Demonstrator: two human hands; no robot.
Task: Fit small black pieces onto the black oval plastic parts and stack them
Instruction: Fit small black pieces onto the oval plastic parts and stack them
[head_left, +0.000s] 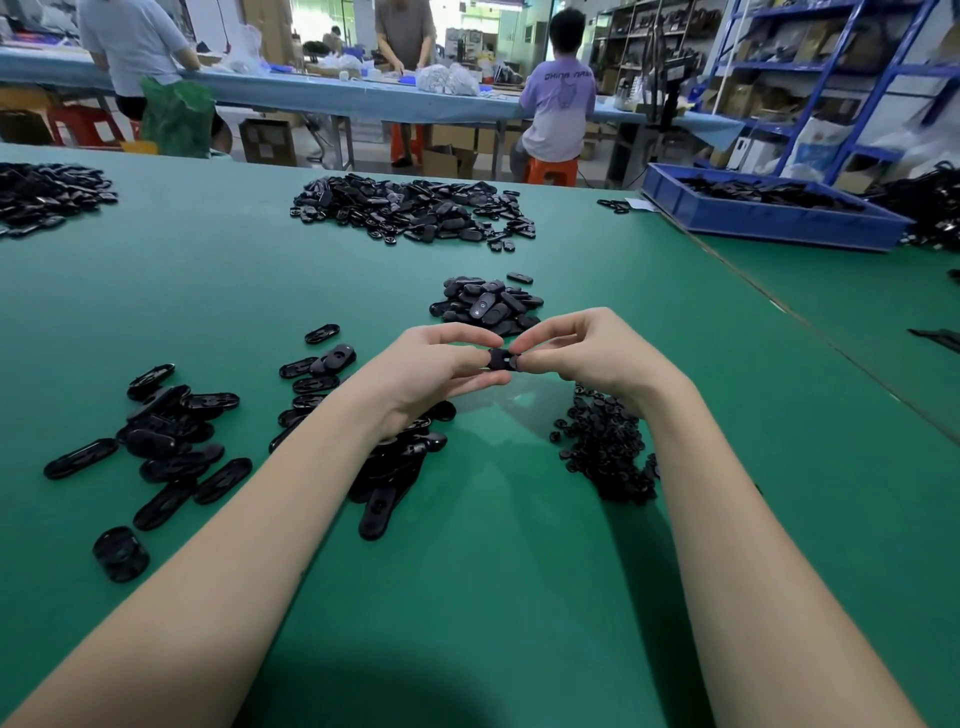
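Black oval part (503, 359) lies crosswise between your left hand (441, 366) and right hand (582, 348), both pinching its ends.

Bright, even light falls from overhead onto the green table (519, 571), with no harsh glare. Soft grey shadows spread on the table just below the hands and under both forearms, and a broad dark shadow sits at its near edge. The table's centre is sharp. The wide lens bends its far edge and the shelving beyond it, where detail goes soft.
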